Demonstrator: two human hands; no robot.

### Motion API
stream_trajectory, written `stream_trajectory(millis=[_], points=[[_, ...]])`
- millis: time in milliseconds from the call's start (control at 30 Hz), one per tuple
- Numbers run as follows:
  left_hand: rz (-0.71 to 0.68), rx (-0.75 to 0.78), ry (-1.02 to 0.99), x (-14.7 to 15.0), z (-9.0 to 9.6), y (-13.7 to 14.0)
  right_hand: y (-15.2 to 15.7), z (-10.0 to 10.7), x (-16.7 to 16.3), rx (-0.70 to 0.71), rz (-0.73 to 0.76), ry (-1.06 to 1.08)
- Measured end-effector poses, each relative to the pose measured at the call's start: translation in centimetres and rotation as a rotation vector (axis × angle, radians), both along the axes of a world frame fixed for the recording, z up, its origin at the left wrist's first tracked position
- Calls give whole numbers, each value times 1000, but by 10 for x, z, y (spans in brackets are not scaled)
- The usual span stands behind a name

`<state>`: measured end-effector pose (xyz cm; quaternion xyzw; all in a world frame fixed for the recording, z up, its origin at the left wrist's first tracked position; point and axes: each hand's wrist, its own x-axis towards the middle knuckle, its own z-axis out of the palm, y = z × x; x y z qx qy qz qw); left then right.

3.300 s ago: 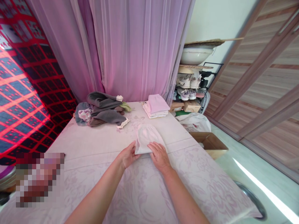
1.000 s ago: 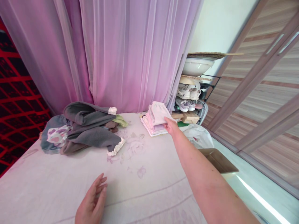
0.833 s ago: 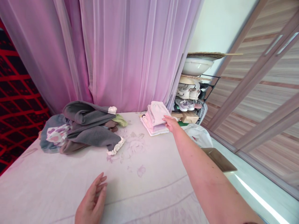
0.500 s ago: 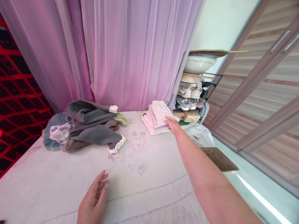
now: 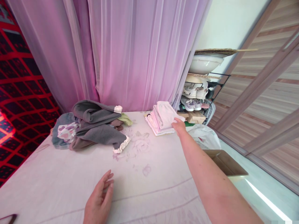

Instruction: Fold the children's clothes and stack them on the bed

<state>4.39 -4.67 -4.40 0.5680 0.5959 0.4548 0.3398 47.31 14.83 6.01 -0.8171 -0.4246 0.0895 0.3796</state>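
Folded pale pink pants (image 5: 165,115) with an elastic waistband lie on top of a stack of folded light clothes (image 5: 157,126) at the bed's far edge. My right hand (image 5: 178,125) is closed on the pants' right edge, with a bit of the fabric showing beyond the fingers. My left hand (image 5: 99,197) hovers low over the near part of the bed, palm turned inward, fingers apart and holding nothing. Farther off on the left, dark grey pants (image 5: 98,132) with white frilled cuffs lie in a loose heap on other garments.
The heap includes a blue denim piece (image 5: 58,132), a heart-print cloth (image 5: 68,132) and a green cloth (image 5: 126,119). Purple curtains (image 5: 130,56) hang behind the bed (image 5: 130,186). On the right are a shoe rack (image 5: 213,99), a white plastic bag (image 5: 205,135) and a brown box (image 5: 226,161).
My right fingers, extended on the pants earlier, are now curled around their right edge. The whole view has shifted slightly, moving everything rightward. My left hand keeps its pose.
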Motion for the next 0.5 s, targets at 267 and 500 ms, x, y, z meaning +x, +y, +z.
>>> stream_trajectory(millis=[267, 500], points=[[-4, 11, -5, 1, 3, -4, -3, 4, -6, -157, -20, -113], [-8, 11, 26, 2, 5, -2, -23, 38, -31, -249, -48, -438]])
